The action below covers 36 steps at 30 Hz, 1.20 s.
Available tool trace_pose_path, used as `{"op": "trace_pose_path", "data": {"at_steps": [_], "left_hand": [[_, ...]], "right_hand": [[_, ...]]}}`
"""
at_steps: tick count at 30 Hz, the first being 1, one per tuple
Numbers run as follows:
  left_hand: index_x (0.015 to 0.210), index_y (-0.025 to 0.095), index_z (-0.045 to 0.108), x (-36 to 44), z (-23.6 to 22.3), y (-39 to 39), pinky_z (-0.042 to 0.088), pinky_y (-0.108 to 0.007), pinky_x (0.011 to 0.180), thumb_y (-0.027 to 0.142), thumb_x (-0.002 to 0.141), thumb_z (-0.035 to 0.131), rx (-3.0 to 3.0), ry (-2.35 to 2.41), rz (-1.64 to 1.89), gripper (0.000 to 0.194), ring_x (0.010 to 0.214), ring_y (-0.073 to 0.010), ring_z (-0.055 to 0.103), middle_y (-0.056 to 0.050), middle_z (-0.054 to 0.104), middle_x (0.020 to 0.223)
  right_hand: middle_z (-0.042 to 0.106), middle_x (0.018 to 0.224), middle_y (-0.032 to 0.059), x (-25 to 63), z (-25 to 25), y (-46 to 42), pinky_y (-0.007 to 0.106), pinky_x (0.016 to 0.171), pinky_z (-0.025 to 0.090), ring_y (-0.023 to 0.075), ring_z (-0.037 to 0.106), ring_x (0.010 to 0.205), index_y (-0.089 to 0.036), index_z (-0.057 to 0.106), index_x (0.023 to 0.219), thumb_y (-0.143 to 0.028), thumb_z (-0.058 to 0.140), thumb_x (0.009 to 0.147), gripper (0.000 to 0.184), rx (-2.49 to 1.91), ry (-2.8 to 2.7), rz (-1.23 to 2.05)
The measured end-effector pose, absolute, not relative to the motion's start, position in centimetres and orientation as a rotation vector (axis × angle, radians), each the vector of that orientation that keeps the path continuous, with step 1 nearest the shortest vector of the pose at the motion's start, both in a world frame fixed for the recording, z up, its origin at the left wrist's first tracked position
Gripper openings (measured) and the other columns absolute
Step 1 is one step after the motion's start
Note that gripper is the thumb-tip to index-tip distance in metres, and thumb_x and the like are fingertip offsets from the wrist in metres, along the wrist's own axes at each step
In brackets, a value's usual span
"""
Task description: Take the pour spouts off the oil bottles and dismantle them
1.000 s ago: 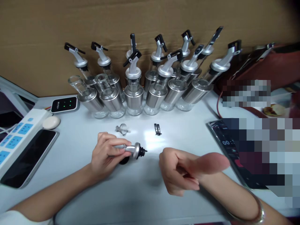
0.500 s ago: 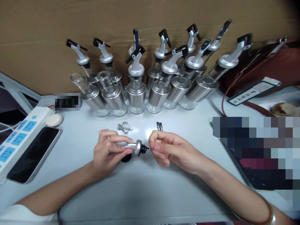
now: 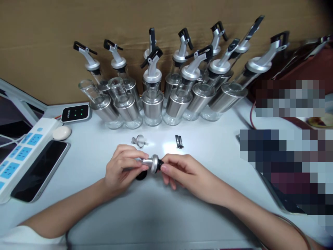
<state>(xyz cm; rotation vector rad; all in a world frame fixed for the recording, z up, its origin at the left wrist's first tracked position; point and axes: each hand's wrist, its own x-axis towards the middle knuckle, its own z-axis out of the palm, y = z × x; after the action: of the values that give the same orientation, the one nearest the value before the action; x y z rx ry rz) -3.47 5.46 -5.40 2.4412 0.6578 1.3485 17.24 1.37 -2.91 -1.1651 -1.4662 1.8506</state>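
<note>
most bottles (image 3: 153, 107) look done with spouts (image 3: 152, 75) on, two near-left ones (image 3: 126, 110) still bare. left hand (image 3: 120, 167) pinches a loose spout (image 3: 149, 162), right hand (image 3: 187, 174) pinches its stopper (image 3: 159, 164).

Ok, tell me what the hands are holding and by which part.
A silver pourer top: the left hand grips its narrow spout; the right hand pinches the tip of its black stopper.

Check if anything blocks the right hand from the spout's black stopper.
Nothing visible does: the right hand has its fingertips on the black stopper, while the left hand holds the silver spout. The black round piece shows by the left hand, not between.
</note>
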Motion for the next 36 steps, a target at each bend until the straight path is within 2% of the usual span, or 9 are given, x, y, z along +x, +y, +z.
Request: {"op": "trace_pose_path", "data": {"at_steps": [4,7,11,17,24,33,36], "left_hand": [[0.095,0.018,0.05,-3.4,-5.6,5.6,0.049,-0.03,0.073,0.019,0.088,0.059,2.4,0.627,1.282,0.012,0.081,-0.0145,0.062,-0.005,0.068,0.087],[0.106,0.017,0.048,-3.5,-5.8,5.7,0.047,-0.033,0.074,0.03,0.089,0.059,2.374,0.565,1.162,0.024,0.084,-0.0172,0.064,-0.008,0.067,0.091],[0.111,0.015,0.05,-3.6,-6.0,5.6,0.042,-0.034,0.076,0.042,0.085,0.062,2.459,0.545,1.058,0.038,0.081,-0.0175,0.063,-0.007,0.067,0.088],[0.119,0.016,0.049,-3.7,-6.2,5.5,0.042,-0.032,0.074,0.039,0.09,0.056,2.494,0.534,1.025,0.038,0.075,-0.0163,0.058,-0.005,0.064,0.081],[0.122,0.014,0.048,-3.7,-6.3,5.7,0.043,-0.033,0.077,0.034,0.091,0.054,2.494,0.499,1.047,0.038,0.081,-0.017,0.058,-0.007,0.064,0.087],[0.126,0.019,0.047,-3.6,-5.9,5.7,0.05,-0.029,0.07,0.033,0.091,0.055,2.507,0.519,1.038,0.039,0.081,-0.0169,0.059,-0.006,0.065,0.087],[0.125,0.019,0.048,-3.6,-5.9,5.7,0.052,-0.029,0.074,0.03,0.09,0.056,2.506,0.51,1.037,0.037,0.088,-0.0171,0.061,-0.009,0.065,0.097]], "right_hand": [[0.046,0.059,-0.0052,17.4,-2.5,1.4,0.021,0.05,0.031,0.0077,0.042,0.054,-0.017,0.052,0.072,-0.039,0.055,0.087,0.027,-1.243,-1.513,1.716],[0.043,0.059,-0.0061,17.4,-2.2,1.4,0.021,0.048,0.028,0.0072,0.038,0.053,-0.017,0.052,0.071,-0.034,0.061,0.082,0.023,-1.272,-1.509,1.653],[0.045,0.059,-0.0061,17.2,-1.9,1.4,0.02,0.047,0.028,0.0071,0.039,0.053,-0.018,0.051,0.071,-0.032,0.066,0.078,0.021,-1.307,-1.508,1.622],[0.046,0.059,-0.0068,17.1,-1.8,1.3,0.019,0.045,0.027,0.0057,0.038,0.05,-0.018,0.051,0.069,-0.028,0.067,0.076,0.021,-1.324,-1.576,1.572],[0.048,0.065,-0.0041,17.3,-1.3,1.4,0.018,0.046,0.031,0.0073,0.042,0.055,-0.018,0.053,0.078,-0.024,0.059,0.078,0.009,-1.252,-1.572,1.666],[0.046,0.062,-0.005,17.4,-1.7,1.5,0.018,0.049,0.034,0.0075,0.042,0.056,-0.018,0.054,0.076,-0.024,0.057,0.081,0.009,-1.263,-1.575,1.621],[0.046,0.061,-0.0053,17.4,-1.7,1.5,0.018,0.049,0.034,0.0075,0.042,0.055,-0.018,0.054,0.075,-0.024,0.058,0.081,0.009,-1.261,-1.584,1.613]]}}
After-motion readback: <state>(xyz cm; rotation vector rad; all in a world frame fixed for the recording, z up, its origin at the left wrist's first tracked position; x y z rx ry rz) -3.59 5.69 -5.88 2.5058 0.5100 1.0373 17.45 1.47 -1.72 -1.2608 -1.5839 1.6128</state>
